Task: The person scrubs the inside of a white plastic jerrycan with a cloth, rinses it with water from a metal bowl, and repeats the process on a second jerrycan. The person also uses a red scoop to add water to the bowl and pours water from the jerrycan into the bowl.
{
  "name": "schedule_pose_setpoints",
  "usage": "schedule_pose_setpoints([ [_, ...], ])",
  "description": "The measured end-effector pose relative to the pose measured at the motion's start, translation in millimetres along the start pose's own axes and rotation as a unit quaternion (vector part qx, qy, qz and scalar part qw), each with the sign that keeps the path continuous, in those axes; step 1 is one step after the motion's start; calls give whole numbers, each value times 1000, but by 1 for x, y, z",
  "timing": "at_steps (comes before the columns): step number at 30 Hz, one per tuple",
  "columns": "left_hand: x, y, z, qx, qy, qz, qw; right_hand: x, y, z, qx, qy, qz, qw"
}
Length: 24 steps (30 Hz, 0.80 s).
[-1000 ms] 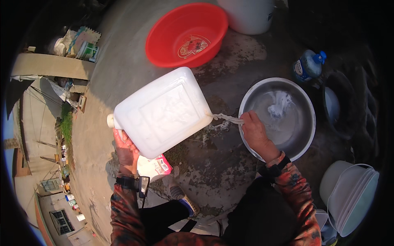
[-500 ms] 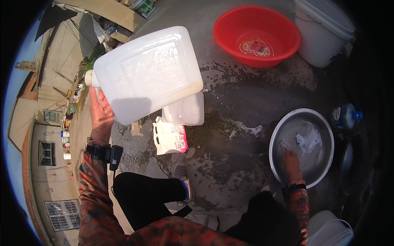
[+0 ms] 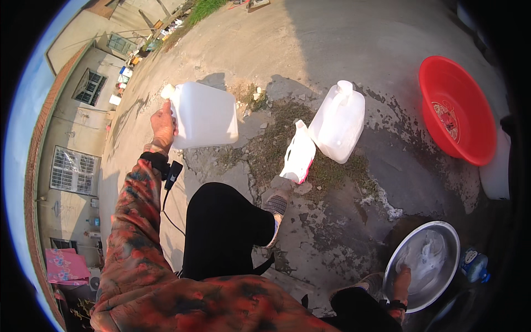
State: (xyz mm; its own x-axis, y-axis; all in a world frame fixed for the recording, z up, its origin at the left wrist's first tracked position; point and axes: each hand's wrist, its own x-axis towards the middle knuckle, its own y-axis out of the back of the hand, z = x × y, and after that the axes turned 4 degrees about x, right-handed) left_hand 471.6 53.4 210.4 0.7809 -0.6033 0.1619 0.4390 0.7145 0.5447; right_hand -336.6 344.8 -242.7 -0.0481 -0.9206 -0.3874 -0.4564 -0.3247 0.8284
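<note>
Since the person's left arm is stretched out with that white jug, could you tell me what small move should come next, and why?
Probably lower the white jug to the ground: the left hand holds it in the air by its handle, while the right hand is in the metal basin.

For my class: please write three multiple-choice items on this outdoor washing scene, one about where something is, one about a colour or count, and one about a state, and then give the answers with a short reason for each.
1. Where is the right hand?
A. In the metal basin
B. On the red basin
C. On the person's knee

2. How many white plastic jugs are in view?
A. One
B. Two
C. Four

3. How is the jug in the left hand?
A. Standing on the ground
B. Lying in the red basin
C. Held up off the ground

Answers: 1 A, the hand reaches into the metal basin onto the white cloth. 2 B, one jug is held, and another jug stands on the concrete. 3 C, the left hand grips it at its neck end, above the ground.
</note>
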Motion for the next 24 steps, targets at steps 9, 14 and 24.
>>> schedule_pose_setpoints([
  [9, 5, 65, -118, 106, 114, -14, 988, -34, 37, -12, -5, 50, -36, 998],
  [14, 23, 131, -161, 277, 72, 47, 957, -25, 60, -25, -42, 13, -77, 996],
  [24, 11, 280, -228, 339, 123, 104, 927, -21, 101, -15, -141, 46, 24, 989],
])
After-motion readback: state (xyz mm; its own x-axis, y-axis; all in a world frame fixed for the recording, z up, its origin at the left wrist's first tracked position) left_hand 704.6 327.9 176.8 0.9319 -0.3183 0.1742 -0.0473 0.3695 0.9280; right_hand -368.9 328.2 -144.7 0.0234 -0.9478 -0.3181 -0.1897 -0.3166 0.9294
